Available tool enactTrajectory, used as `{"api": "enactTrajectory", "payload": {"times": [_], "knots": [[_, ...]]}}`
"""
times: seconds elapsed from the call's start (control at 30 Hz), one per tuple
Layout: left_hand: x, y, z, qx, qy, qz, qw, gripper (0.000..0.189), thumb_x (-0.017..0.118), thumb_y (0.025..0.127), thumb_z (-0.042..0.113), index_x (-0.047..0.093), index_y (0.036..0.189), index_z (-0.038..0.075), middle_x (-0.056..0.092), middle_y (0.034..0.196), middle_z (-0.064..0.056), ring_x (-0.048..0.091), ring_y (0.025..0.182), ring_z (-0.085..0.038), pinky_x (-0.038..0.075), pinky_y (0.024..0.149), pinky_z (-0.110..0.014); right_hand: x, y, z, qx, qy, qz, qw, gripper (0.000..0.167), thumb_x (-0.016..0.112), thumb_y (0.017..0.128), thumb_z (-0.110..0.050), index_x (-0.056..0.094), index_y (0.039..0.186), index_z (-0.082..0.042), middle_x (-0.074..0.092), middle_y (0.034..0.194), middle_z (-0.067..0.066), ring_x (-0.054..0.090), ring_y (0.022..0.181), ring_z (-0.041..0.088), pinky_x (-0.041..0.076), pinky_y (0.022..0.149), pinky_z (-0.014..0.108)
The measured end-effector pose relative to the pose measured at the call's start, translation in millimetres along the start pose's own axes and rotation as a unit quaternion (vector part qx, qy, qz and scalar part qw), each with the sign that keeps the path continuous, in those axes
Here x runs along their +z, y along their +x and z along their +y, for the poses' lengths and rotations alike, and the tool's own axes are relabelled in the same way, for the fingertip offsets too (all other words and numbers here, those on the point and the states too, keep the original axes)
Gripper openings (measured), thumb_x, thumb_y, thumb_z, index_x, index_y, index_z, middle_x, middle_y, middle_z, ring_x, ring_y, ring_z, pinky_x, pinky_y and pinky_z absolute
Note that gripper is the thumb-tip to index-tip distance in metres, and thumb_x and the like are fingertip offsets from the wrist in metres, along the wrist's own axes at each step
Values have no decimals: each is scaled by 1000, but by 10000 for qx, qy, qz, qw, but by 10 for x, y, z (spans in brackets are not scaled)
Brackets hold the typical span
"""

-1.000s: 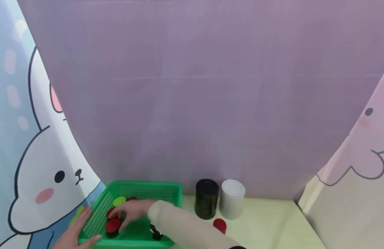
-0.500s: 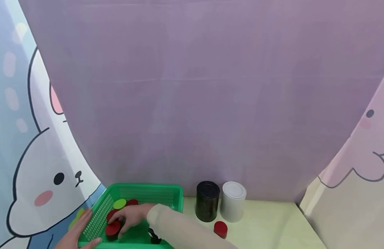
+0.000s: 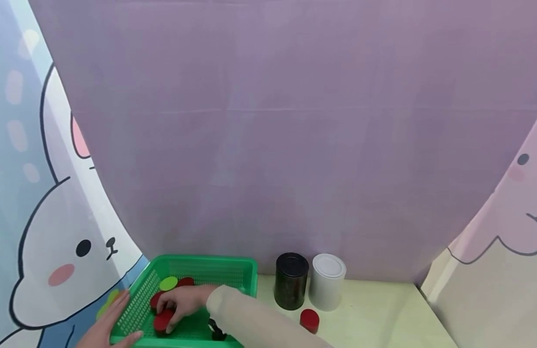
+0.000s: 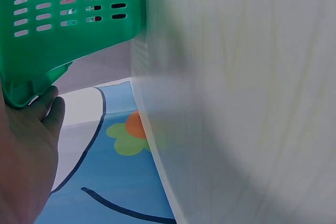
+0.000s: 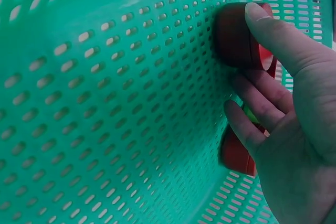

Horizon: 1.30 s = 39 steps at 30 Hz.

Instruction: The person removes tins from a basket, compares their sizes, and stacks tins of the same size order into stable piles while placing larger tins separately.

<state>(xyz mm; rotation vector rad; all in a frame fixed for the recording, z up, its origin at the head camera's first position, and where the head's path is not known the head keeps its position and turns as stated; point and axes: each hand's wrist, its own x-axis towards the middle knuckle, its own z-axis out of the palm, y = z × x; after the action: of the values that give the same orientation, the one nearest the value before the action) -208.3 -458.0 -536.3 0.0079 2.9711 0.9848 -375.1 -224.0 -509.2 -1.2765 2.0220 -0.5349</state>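
In the head view, my right hand (image 3: 185, 300) reaches into a green plastic basket (image 3: 207, 259) and grips a small red cylindrical container (image 3: 162, 319). The right wrist view shows the thumb on the rim of this red container (image 5: 231, 38), with the fingers on its other side. Behind it in the basket are another red container (image 3: 156, 299), a lime-green round top (image 3: 168, 283) and a further red one (image 3: 186, 281). My left hand (image 3: 105, 326) holds the basket's near left corner, fingers along the left side and thumb over the front rim.
Right of the basket, a black canister (image 3: 291, 282) and a white canister (image 3: 327, 282) stand side by side on the pale table (image 3: 381, 309). A red-topped container (image 3: 309, 320) sits in front of them. A purple cloth (image 3: 294, 145) hangs behind the table.
My right hand has come down from over the rear red container onto the front one, which has shifted slightly right. My left hand stays at the basket's corner.
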Motion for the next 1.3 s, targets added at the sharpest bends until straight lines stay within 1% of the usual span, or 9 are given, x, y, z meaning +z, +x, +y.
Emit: {"api": "enactTrajectory", "payload": {"times": [0.13,0.33,0.43,0.63,0.77,1.0,1.1,1.2,1.3], "knots": [[24,-2,-3,69,-26,27,10000,106,73,106,48,13,172,-10,8,175,-41,15,151,-77,44,103,-88,3,-14,50,-16,40,62,10000,37,82,103,-15,67,135,-27,65,134,-21,59,123,-7,52,100,15],[52,2,22,112,2,129,9999,106,73,106,49,15,172,-9,11,175,-41,18,151,-75,45,102,-88,-42,-90,106,-36,446,42,9990,36,79,104,-9,68,134,-24,64,136,-17,58,126,-4,52,103,18],[66,8,46,108,46,187,9998,107,74,105,51,16,172,-9,13,175,-41,20,151,-75,47,101,-87,-83,-151,80,-23,549,106,9984,35,79,104,-9,69,135,-23,65,134,-18,59,123,-4,53,102,19],[82,10,59,238,138,343,9990,107,74,105,52,19,171,-10,17,173,-42,26,149,-74,50,99,-85,-147,-166,109,-183,754,247,9967,32,78,104,-12,72,132,-26,66,130,-20,59,121,-4,53,102,20],[40,-27,56,158,262,364,9989,108,73,105,54,17,171,-11,17,172,-43,28,147,-75,50,98,-85,-164,-247,16,-276,897,330,9950,32,78,104,-12,72,132,-27,65,130,-20,59,122,-5,53,102,20],[-29,-43,30,44,340,241,9991,109,70,106,55,13,171,-11,14,172,-43,28,146,-76,51,97,-85,-242,-531,-162,-456,1120,481,9915,36,77,105,-15,71,139,-26,68,124,-18,62,115,-3,54,98,20],[-31,-14,28,-37,291,121,9995,110,70,106,56,12,171,-11,12,173,-44,25,146,-76,50,97,-86,-293,-694,-164,-490,1268,588,9890,37,75,107,-17,70,142,-26,69,124,-19,63,113,-3,54,97,21],[-30,14,10,-80,257,53,9996,110,70,106,56,11,171,-10,11,173,-44,23,146,-77,49,97,-87,-350,-856,-135,-670,1396,678,9856,36,74,108,-18,70,143,-24,70,122,-18,65,111,-2,56,95,22],[-25,21,-20,-22,203,6,9998,109,70,107,53,9,172,-10,9,173,-44,22,147,-77,48,98,-88,-405,-1025,-101,-924,1444,781,9821,35,73,108,-18,69,143,-24,70,122,-18,66,112,0,58,94,22]]}}
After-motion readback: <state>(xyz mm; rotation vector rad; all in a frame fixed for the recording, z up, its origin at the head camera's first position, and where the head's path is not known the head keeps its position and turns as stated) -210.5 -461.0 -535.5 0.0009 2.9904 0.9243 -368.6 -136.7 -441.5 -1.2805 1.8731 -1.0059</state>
